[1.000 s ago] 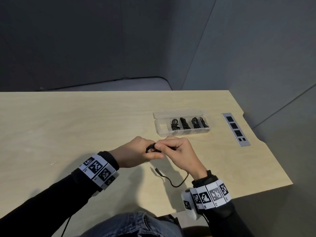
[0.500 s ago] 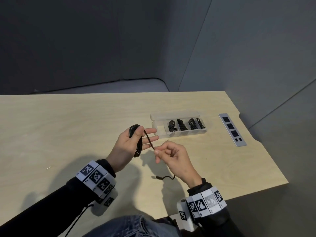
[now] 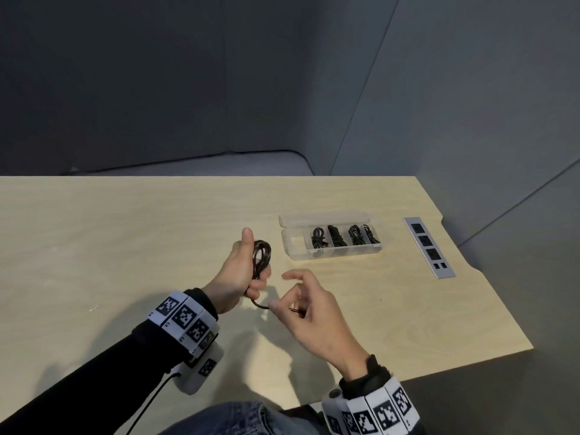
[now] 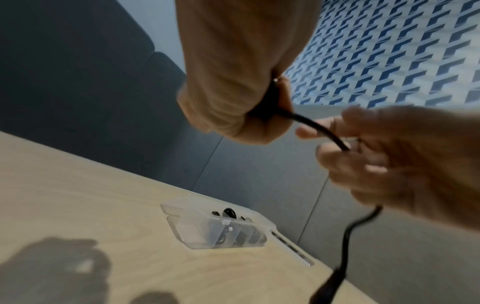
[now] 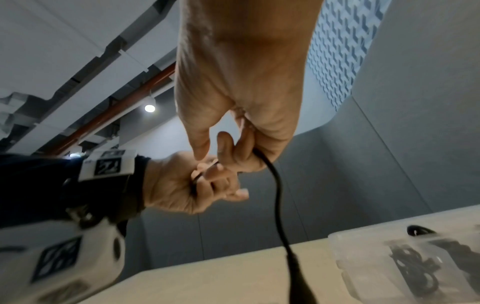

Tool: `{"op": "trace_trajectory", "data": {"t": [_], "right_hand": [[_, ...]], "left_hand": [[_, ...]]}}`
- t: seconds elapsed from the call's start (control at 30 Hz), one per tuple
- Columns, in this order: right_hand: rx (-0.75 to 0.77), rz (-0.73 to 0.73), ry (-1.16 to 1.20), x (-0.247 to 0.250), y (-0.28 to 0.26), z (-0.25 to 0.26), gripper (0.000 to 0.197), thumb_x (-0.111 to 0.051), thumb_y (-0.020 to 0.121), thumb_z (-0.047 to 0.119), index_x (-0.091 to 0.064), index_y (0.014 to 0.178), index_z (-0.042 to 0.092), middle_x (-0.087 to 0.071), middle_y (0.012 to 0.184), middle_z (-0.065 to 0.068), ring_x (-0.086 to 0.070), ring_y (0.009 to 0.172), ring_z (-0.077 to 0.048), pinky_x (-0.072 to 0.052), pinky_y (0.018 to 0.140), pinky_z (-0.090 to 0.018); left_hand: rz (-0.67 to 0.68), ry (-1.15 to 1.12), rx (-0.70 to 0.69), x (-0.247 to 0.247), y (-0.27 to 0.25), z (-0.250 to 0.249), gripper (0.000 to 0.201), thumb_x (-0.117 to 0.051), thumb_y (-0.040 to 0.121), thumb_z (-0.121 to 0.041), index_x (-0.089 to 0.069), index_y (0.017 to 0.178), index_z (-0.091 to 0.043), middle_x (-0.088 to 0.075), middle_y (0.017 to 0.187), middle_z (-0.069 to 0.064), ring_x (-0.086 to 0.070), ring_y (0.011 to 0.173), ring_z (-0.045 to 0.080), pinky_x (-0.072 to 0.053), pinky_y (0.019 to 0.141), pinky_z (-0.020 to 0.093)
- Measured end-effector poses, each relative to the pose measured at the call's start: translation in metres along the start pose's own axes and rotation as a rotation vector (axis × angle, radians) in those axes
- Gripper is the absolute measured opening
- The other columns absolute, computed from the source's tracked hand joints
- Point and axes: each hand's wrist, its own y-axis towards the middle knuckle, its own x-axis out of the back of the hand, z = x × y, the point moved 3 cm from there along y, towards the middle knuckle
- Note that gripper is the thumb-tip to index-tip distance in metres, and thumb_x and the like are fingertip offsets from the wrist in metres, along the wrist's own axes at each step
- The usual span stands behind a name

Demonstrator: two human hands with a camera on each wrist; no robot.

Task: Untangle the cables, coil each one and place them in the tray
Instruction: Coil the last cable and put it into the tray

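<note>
Coil [image 3: 262, 258] turned upright; tray [image 3: 290, 246] holds four cables [image 3: 337, 236].

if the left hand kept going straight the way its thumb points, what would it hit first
Probably nothing nearby. The left hand, gripping the coiled black cable, points its thumb toward the table's far edge over bare table. The clear tray sits off to its right, though depth is hard to judge.

Pale wooden table [image 3: 131, 233] under clear tray [image 3: 290, 246]

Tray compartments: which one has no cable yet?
The leftmost compartment of the clear tray. The four to its right each hold a coiled black cable; this end one shows only bare plastic.
</note>
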Motion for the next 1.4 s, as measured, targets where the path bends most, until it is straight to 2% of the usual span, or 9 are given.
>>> {"op": "trace_trajectory", "data": {"t": [0.2,0.37,0.43,0.57,0.73,0.9,1.1,1.27,1.4], "right_hand": [[0.019,-0.031,-0.306,0.024,0.027,0.008,0.054,-0.063,0.087,0.037,-0.046,0.137,0.027,-0.05,0.106,0.003,-0.042,0.056,0.001,-0.037,0.069,-0.015],[0.069,0.135,-0.353,0.028,0.032,0.014,0.016,-0.062,0.089,0.03,-0.074,0.097,0.024,-0.058,0.08,0.002,-0.046,0.06,-0.001,-0.032,0.06,-0.015],[0.082,0.049,-0.314,0.026,0.029,0.011,0.013,-0.063,0.088,0.026,-0.076,0.092,0.023,-0.054,0.068,0.008,-0.045,0.059,-0.004,-0.032,0.058,-0.014],[0.126,-0.079,-0.26,0.022,0.028,0.007,0.014,-0.063,0.089,0.017,-0.076,0.083,0.016,-0.045,0.058,0.011,-0.046,0.06,-0.006,-0.033,0.057,-0.013],[0.142,-0.122,-0.237,0.017,0.029,0.006,0.019,-0.062,0.089,0.015,-0.072,0.074,0.01,-0.049,0.06,0.005,-0.048,0.06,-0.006,-0.036,0.057,-0.012],[0.116,-0.214,-0.194,0.021,0.033,0.001,0.013,-0.063,0.089,0.015,-0.076,0.087,0.012,-0.048,0.062,0.007,-0.049,0.064,-0.009,-0.035,0.056,-0.013],[0.104,-0.196,-0.22,0.022,0.032,-0.006,0.015,-0.063,0.09,0.018,-0.076,0.085,0.014,-0.05,0.063,0.005,-0.051,0.065,-0.013,-0.037,0.057,-0.014],[0.071,-0.185,-0.173,0.018,0.031,-0.007,0.013,-0.064,0.089,0.019,-0.076,0.086,0.015,-0.059,0.069,-0.007,-0.053,0.066,-0.02,-0.042,0.062,-0.025],[-0.029,0.051,-0.265,0.028,0.031,-0.004,0.011,-0.064,0.087,0.031,-0.071,0.093,0.024,-0.06,0.071,-0.001,-0.046,0.056,-0.006,-0.036,0.055,-0.02]], "left_hand": [[0.183,0.237,-0.129,-0.024,-0.017,0.005,0.068,-0.007,0.101,-0.043,-0.05,0.063,-0.006,-0.042,0.037,-0.004,-0.035,0.032,0.007,-0.028,0.037,0.018],[0.234,0.253,-0.128,-0.026,-0.016,0.009,0.063,-0.012,0.101,-0.043,-0.052,0.065,-0.011,-0.045,0.044,-0.006,-0.036,0.037,0.01,-0.03,0.04,0.019],[0.245,0.233,-0.124,-0.024,-0.015,0.011,0.061,-0.014,0.101,-0.046,-0.048,0.056,-0.021,-0.041,0.045,-0.008,-0.038,0.04,0.01,-0.034,0.047,0.022],[0.198,0.449,-0.167,-0.02,-0.01,0.014,0.08,-0.008,0.086,-0.073,-0.047,0.058,-0.009,-0.047,0.051,-0.003,-0.042,0.051,0.017,-0.039,0.061,0.033],[0.111,0.65,-0.281,-0.01,-0.005,0.021,0.097,0.002,0.077,-0.081,-0.067,0.086,-0.014,-0.069,0.075,0.007,-0.061,0.078,0.029,-0.047,0.08,0.046],[0.018,0.576,-0.313,-0.011,-0.019,0.017,0.047,-0.027,0.093,-0.056,-0.053,0.069,-0.025,-0.062,0.057,-0.006,-0.06,0.062,0.015,-0.048,0.064,0.038],[0.398,0.672,-0.253,-0.005,-0.027,0.023,0.028,-0.062,0.085,-0.046,-0.043,0.097,-0.029,-0.054,0.074,-0.015,-0.049,0.063,0.0,-0.037,0.059,0.013],[0.391,1.018,-0.298,-0.001,-0.019,0.02,0.018,-0.044,0.098,-0.033,-0.04,0.093,-0.016,-0.052,0.081,-0.003,-0.045,0.068,0.013,-0.035,0.063,0.023],[0.463,1.084,-0.267,0.008,-0.014,0.021,0.022,-0.035,0.1,-0.033,-0.043,0.097,-0.013,-0.052,0.085,0.0,-0.046,0.075,0.022,-0.041,0.071,0.034]]}}
